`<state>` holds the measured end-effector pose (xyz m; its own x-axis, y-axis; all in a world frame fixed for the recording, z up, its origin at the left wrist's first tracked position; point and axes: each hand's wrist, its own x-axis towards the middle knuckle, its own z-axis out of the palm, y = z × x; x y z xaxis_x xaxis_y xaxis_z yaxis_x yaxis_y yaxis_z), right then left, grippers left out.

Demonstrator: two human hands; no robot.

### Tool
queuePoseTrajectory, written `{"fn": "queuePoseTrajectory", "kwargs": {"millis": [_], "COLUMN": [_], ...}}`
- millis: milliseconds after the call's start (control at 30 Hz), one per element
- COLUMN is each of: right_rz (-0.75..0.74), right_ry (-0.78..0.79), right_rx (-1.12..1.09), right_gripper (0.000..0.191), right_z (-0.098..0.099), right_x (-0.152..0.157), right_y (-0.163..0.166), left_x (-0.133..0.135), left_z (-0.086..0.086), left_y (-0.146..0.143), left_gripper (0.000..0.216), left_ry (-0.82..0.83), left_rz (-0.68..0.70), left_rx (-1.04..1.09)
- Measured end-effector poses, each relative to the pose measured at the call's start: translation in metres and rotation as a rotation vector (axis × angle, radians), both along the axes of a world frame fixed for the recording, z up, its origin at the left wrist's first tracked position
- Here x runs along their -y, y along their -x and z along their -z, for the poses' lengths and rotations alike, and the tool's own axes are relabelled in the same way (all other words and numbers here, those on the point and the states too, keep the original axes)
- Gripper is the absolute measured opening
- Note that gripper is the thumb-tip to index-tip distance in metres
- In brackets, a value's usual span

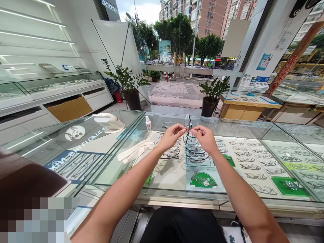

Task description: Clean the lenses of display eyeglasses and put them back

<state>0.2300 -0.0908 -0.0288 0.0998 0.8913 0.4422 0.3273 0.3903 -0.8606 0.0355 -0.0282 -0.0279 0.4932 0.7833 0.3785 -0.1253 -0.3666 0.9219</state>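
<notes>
A pair of eyeglasses (pixel 187 130) with a dark frame is held up between my two hands, above the glass display counter (pixel 164 189). My left hand (pixel 172 136) pinches one side of it with thumb and fingertips. On the other side, my right hand (pixel 204 137) is closed on it in the same way. Which parts of the frame the fingertips press on is too small to tell. To the left of my hands, a cream cloth (pixel 135 151) lies bunched on the glass. A small white spray bottle (pixel 148 124) stands upright behind the cloth.
Rows of eyeglasses (pixel 249 166) lie under the glass to the right. A white bag-like object (pixel 108 122) rests on the counter at left. Two potted plants (pixel 132 100) stand beyond the counter, before the glass front. A dark brown surface (pixel 25 179) fills the near left.
</notes>
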Motion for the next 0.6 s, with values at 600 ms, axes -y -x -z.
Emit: {"fn": "queuePoseTrajectory", "kwargs": {"millis": [600], "right_rz": [0.551], "right_ry": [-0.229], "right_rx": [0.442], "right_gripper": [0.028], "right_z": [-0.010], "right_x": [0.003], "right_y": [-0.031], "left_x": [-0.011], "left_z": [0.004], "left_y": [0.012], "left_gripper": [0.033], "left_ry": [-0.064], "left_rz": [0.054], "left_rx": [-0.195]}}
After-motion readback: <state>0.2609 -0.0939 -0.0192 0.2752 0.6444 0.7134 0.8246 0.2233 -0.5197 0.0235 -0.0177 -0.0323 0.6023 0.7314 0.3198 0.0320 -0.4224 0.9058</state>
